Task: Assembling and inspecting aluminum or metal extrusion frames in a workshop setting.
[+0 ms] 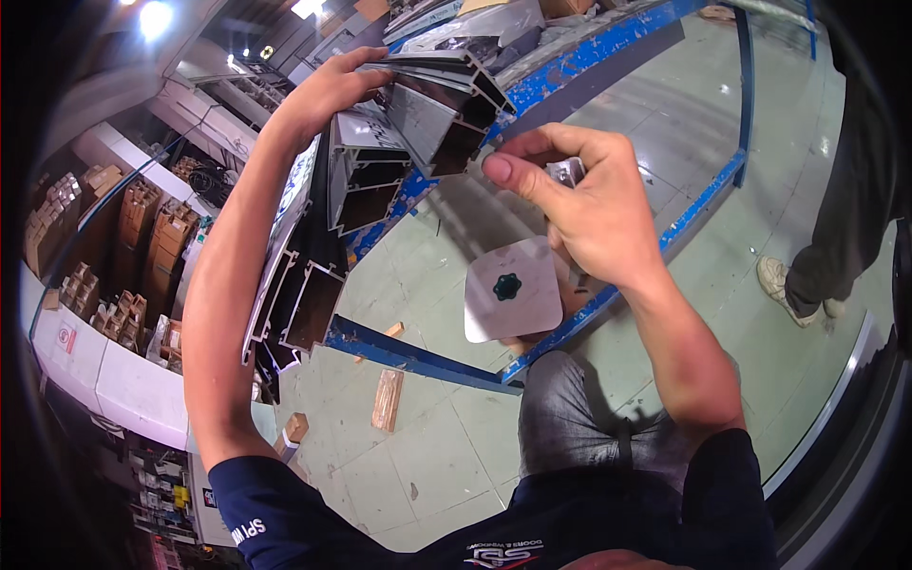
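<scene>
My left hand point(334, 87) reaches over a dark grey aluminium profile point(432, 119) and is closed on its upper edge; the thumb is hidden. The profile's hollow cut end faces me, tilted. Close to that end is my right hand point(603, 204), thumb and forefinger brought together near its lower corner. A small shiny silver piece point(566, 172) sits within the curled fingers of this hand; its kind is too small to make out. Beside the held profile lie a second profile point(366, 180) and a third point(313, 299), their cut ends also toward me.
A blue, chipped metal rack point(608, 52) carries the profiles, its lower bars near my legs. Below my right hand is a pale square plate with a dark green knob point(507, 286). Wooden blocks point(387, 400) lie on the floor. Someone stands at right, a shoe point(785, 288) showing. Shelves hold cartons point(161, 237) at left.
</scene>
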Demonstrator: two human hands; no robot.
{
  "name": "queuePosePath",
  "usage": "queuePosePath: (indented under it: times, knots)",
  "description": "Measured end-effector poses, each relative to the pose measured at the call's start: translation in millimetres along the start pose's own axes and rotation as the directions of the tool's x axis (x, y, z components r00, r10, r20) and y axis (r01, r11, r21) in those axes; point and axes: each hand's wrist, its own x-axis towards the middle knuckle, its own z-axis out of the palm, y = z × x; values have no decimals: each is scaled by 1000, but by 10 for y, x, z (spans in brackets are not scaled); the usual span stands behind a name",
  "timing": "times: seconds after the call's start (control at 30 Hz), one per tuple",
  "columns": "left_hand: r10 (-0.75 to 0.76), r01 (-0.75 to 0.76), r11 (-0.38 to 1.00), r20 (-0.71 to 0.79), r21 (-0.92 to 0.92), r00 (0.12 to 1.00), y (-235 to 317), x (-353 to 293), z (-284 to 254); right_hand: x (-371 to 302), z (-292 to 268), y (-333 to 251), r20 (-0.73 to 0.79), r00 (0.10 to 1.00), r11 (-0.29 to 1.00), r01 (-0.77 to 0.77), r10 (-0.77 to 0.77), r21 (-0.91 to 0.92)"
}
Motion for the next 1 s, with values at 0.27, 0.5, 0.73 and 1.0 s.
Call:
queuePosePath:
  times: [0.27, 0.5, 0.73, 1.0]
  knots:
    - [43, -43, 999, -20, 28, 999, -145, 119, -16, 174, 195, 224, 82, 993, 932, -112, 90, 345]
    - [42, -38, 997, -75, 61, 996, -124, 118, -12, 201, 230, 127, 14, 999, 988, -53, 52, 142]
    - [40, -9, 975, -136, 220, 990, -63, 119, 176, 136, -136, 173, 147, 971, 980, -197, 190, 39]
    - [-83, 132, 911, -139, 390, 987, 431, -88, -9, -1557, -643, -168, -215, 136, 199, -931, 967, 305]
